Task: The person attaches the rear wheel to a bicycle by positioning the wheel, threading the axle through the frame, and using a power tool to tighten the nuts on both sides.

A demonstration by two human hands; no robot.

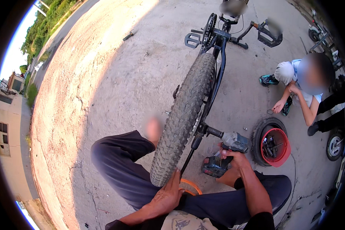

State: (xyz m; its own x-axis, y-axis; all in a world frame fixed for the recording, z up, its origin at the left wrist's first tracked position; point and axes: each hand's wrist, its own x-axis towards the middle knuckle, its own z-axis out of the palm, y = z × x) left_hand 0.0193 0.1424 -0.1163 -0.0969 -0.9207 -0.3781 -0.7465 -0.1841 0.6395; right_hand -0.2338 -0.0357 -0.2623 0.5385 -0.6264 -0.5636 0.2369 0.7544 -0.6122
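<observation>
Keep the driver (237, 142), grasped by the right hand (235, 158), aligned with the axle (167, 112). Left hand (168, 195) braces the tire's (183, 115) near end; its grip I cannot tell.

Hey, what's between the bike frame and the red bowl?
In the head view, the power tool in the right hand, then part of the loose black tire.

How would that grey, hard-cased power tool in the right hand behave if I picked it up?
The grey power tool is probably heavy for its size, given its bulky body and black, block-shaped battery. Its casing looks stiff, not floppy. Laid down, it seems unlikely to roll, since that battery looks boxy.
</observation>
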